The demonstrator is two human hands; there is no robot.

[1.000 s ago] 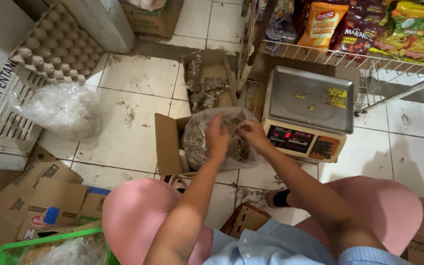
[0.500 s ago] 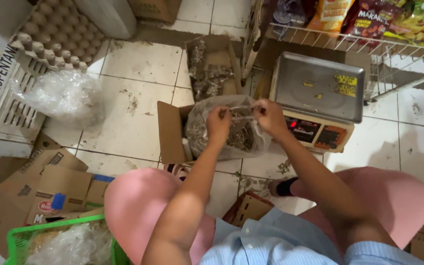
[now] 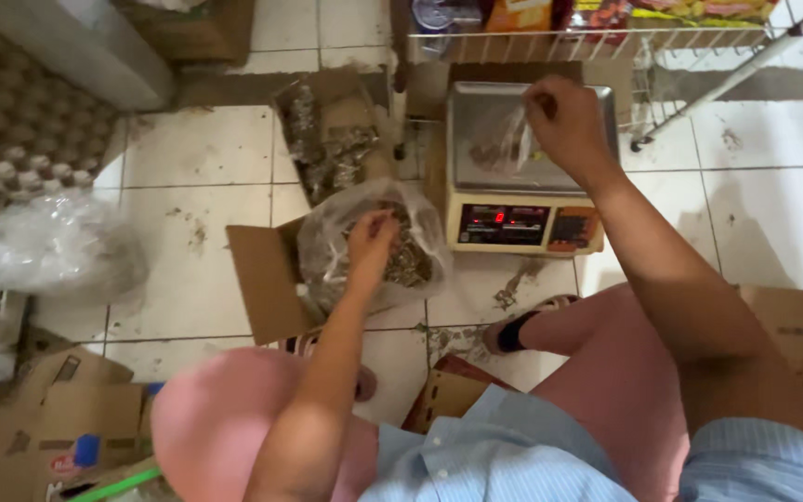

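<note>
I sit over a tiled floor. My left hand point(image 3: 369, 237) reaches into a large clear plastic bag point(image 3: 327, 256) of dried brownish bits that stands in an open cardboard box point(image 3: 257, 279). My right hand point(image 3: 564, 121) holds a small clear plastic bag point(image 3: 504, 144) with a little of the dried stuff over the metal pan of a digital scale point(image 3: 522, 223). The scale's red display is lit. Whether the small bag rests on the pan I cannot tell.
Another open box of dried stuff point(image 3: 332, 139) lies behind the big bag. A wire rack with snack packets point(image 3: 597, 28) stands behind the scale. Egg trays point(image 3: 20, 121) and a crumpled plastic bag point(image 3: 48, 246) lie at left, flattened cardboard point(image 3: 39, 428) at lower left.
My right hand has left the big bag and moved up and right to the scale with a small bag. My left hand stays at the big bag.
</note>
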